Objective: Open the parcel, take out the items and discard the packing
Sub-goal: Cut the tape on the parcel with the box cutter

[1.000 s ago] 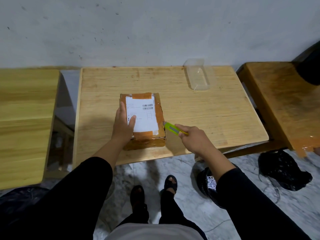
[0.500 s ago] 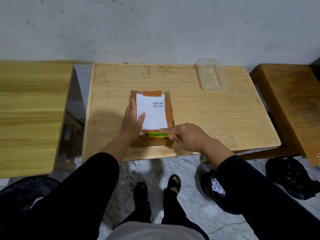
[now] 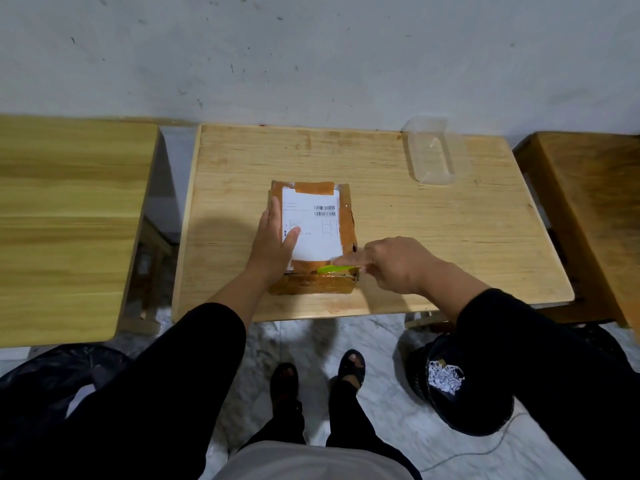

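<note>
A brown taped parcel point(image 3: 344, 216) with a white shipping label lies on the light wooden table point(image 3: 433, 237). My left hand point(image 3: 273, 242) rests flat on the parcel's left side, thumb on the label, fingers straight. My right hand point(image 3: 398, 263) grips a green utility knife point(image 3: 334, 269) and holds it along the parcel's near top edge, index finger stretched along the knife. The blade tip is hidden against the tape.
A clear plastic container point(image 3: 431, 152) stands at the table's back right. Wooden tables flank it on the left point(image 3: 69, 220) and right point(image 3: 588, 202). A black bin bag with shredded paper point(image 3: 446, 379) sits on the floor at right; another black bag point(image 3: 52, 382) at left.
My right hand brought the knife from the parcel's right corner to its near top edge and now holds it along that edge. My left hand stayed on the parcel.
</note>
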The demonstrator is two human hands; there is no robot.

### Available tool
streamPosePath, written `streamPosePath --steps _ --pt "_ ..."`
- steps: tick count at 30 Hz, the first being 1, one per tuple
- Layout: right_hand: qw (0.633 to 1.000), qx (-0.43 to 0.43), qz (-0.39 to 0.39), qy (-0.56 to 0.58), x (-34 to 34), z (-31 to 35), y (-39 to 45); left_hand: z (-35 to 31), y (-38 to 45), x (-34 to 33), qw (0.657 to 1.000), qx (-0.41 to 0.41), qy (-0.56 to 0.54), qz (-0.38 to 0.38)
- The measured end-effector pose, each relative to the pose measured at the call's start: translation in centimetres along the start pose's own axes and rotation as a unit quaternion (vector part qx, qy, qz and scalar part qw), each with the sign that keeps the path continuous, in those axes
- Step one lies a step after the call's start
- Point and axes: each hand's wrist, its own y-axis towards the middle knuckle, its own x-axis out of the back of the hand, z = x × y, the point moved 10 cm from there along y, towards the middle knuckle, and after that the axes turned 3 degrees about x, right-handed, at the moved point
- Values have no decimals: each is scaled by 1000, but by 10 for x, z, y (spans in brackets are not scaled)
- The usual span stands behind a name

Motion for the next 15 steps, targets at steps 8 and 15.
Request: streamPosePath --steps 8,15 --pt "993 -31 20 108 -6 -36 -30 -1 0 1 1000 -4 1 -4" --pt "777 -180 -182 576 -25 -63 -27 -3 -3 0 1000 -15 20 -18"
